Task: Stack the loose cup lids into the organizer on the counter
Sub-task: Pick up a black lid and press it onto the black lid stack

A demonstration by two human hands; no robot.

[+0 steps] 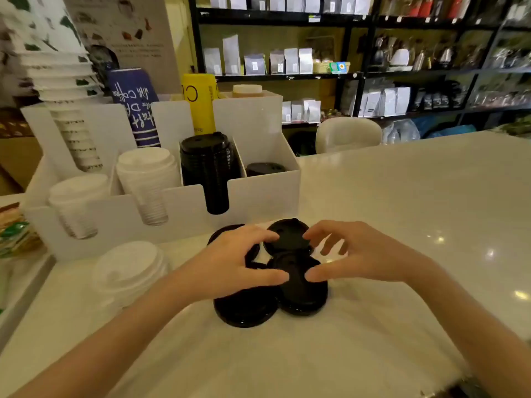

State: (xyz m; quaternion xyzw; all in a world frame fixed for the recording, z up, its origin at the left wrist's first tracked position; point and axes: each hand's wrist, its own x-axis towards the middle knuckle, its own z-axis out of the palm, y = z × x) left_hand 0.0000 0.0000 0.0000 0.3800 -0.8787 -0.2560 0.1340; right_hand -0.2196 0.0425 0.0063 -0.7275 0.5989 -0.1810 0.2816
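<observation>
Several loose black cup lids (247, 308) lie overlapping on the white counter in front of the white organizer (258, 193). My left hand (230, 262) and my right hand (356, 254) hover over them, fingers spread, thumbs touching the middle lid (298, 285). Neither hand has a lid lifted. Another black lid (287, 234) lies just behind, between my fingertips. The organizer holds a tall stack of black lids (207, 165), a low black stack (265, 168) in its right slot and white lid stacks (148, 173).
A loose stack of white lids (126, 274) stands on the counter left of my hands. Paper cup stacks (71, 110) rise from the organizer's back row. The counter (416, 211) stretches to the right; shelves with bags stand behind.
</observation>
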